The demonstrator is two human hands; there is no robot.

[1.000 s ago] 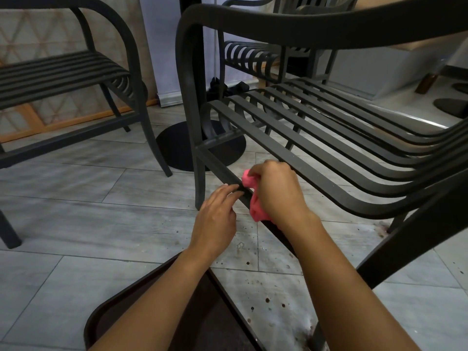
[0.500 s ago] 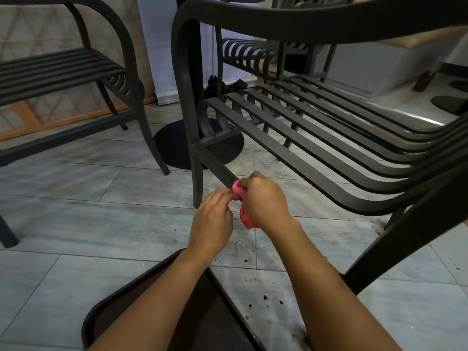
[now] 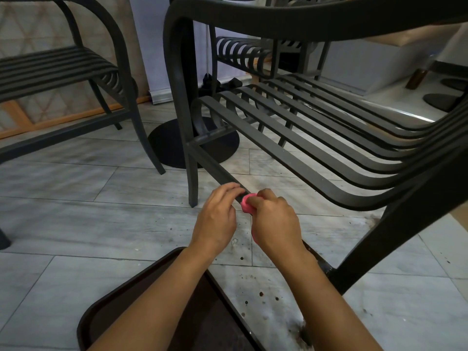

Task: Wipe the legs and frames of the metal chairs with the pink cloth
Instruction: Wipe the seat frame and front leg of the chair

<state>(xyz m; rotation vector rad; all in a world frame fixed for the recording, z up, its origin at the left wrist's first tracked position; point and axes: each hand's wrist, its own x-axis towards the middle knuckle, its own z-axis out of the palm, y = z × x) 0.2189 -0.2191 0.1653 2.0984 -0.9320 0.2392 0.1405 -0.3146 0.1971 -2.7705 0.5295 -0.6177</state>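
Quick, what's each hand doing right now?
Left hand: fingers curled on the chair's lower side bar, gripping it.
Right hand: closed around the pink cloth, pressing it against that bar.

I can read no text, label, brand, number or sign anywhere in my head view. The dark metal chair (image 3: 304, 153) at twelve o'clock carries no marking that I can make out, and neither does the pink cloth (image 3: 246, 204) or the brown tray (image 3: 86, 323) at six o'clock.
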